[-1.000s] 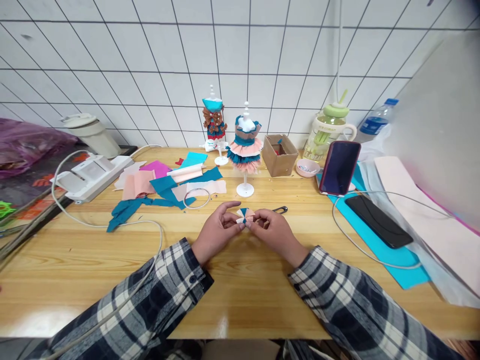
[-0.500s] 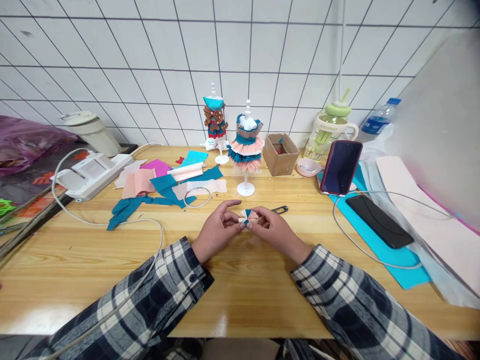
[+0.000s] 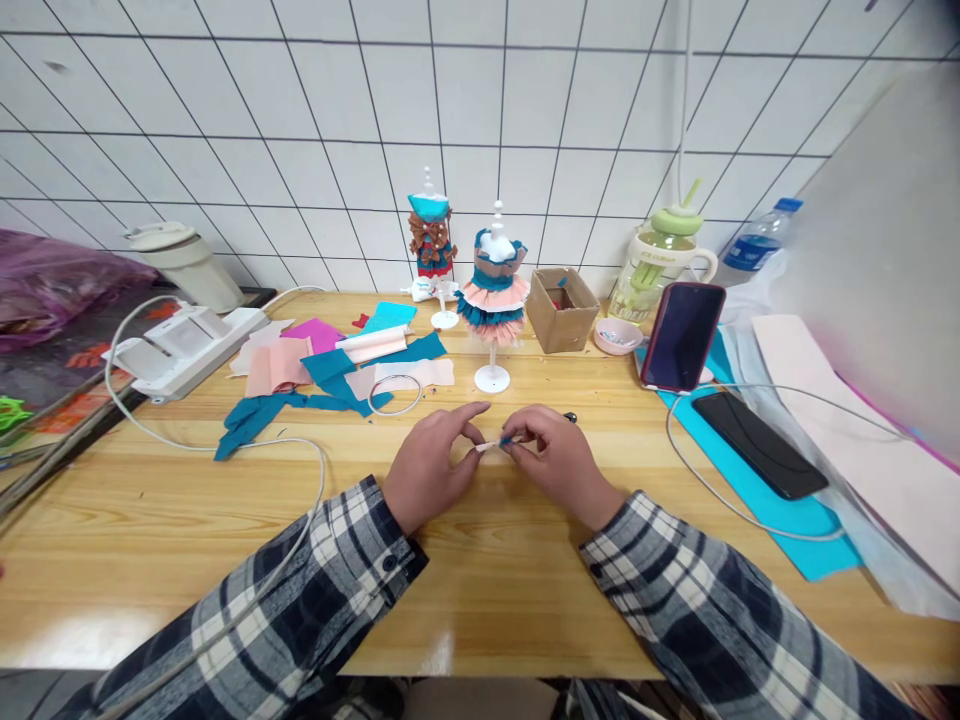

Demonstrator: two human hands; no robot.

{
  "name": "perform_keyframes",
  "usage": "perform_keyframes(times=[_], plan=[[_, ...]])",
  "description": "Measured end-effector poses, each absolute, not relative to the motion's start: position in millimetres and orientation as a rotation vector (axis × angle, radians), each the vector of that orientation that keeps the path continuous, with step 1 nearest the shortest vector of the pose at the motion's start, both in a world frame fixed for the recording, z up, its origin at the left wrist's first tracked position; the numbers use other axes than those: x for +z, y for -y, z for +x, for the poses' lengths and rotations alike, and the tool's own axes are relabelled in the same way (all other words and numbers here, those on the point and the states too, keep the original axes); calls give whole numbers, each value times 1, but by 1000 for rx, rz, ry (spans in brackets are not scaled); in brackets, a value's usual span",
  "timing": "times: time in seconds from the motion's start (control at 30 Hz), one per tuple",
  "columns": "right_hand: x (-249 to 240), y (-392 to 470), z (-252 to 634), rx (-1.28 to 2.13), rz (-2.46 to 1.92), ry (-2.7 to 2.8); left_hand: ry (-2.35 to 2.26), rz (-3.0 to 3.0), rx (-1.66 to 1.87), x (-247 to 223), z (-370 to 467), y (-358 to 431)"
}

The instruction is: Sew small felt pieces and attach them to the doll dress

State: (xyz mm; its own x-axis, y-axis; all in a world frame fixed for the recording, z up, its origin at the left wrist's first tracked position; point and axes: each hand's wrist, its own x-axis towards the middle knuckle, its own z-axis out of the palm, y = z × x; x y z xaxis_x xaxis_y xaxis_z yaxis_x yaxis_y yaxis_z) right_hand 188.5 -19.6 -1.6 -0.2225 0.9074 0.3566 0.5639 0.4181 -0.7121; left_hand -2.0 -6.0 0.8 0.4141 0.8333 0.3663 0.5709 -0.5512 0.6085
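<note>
since the earlier frames both hands have rolled forward and closed over the little pleated fabric piece (image 3: 495, 444), which showed as an open pink and teal fan a second ago and now shows only as a thin pale strip with a teal end between the fingertips. left hand (image 3: 433, 466) pinches the pale end of that strip between thumb and forefinger, the forefinger stretched over the top. right hand (image 3: 553, 458) pinches the teal end, fingers curled down and pressed together on it. the piece is held just above the wooden table (image 3: 480, 590), near the middle of it and in front of the person's chest, both hands meeting on it. both sleeves are dark and white plaid. a small dark clip (image 3: 571, 417) peeks out just behind the right hand. beyond the hands stands a white mannequin stand with a pink and teal ruffled dress (image 3: 493, 296), and behind that a second small mannequin with a brown bow (image 3: 430, 238). to the left lie teal and pink fabric scraps (image 3: 330, 370) with a thin wire ring (image 3: 394, 394) on them, a white power strip (image 3: 184, 345) and a white cable (image 3: 300, 455). to the right are a small cardboard box (image 3: 562, 310), a pink dish (image 3: 618, 336), a propped phone (image 3: 681, 336), a second phone lying flat (image 3: 759, 442) on a turquoise sheet (image 3: 817, 530), and a green-lidded jug (image 3: 660, 262).
</note>
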Motion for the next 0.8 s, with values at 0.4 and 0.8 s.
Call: perform_keyframes(times=[0.4, 0.8], plan=[[-4, 14, 203, 385, -1177, 2347, -1484, 2464, 932, 1, -46, -39], [-9, 11, 194, 837, -1317, 1800, -1074, 2622, 713, 6, -27, -12]])
